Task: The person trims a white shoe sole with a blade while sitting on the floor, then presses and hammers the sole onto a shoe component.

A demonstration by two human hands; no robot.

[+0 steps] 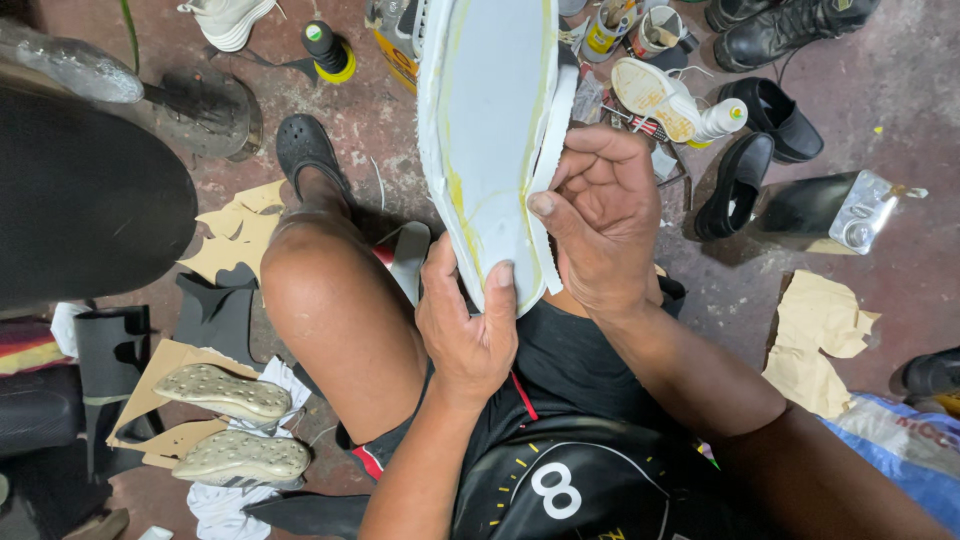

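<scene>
Together, two hands, left hand (468, 330) and right hand (600, 215), grip one white sole (490, 130).

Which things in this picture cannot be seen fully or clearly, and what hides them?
- White rubber shoe sole with yellow glue streaks: head view, its toe end is cut off by the top edge.
- Left hand: palm faces away; only the thumb on the sole shows its grip.
- Right hand: fingers curl round a white edge strip, hiding the strip's lower part.
- Black leather boots: cut off by the top edge.
</scene>
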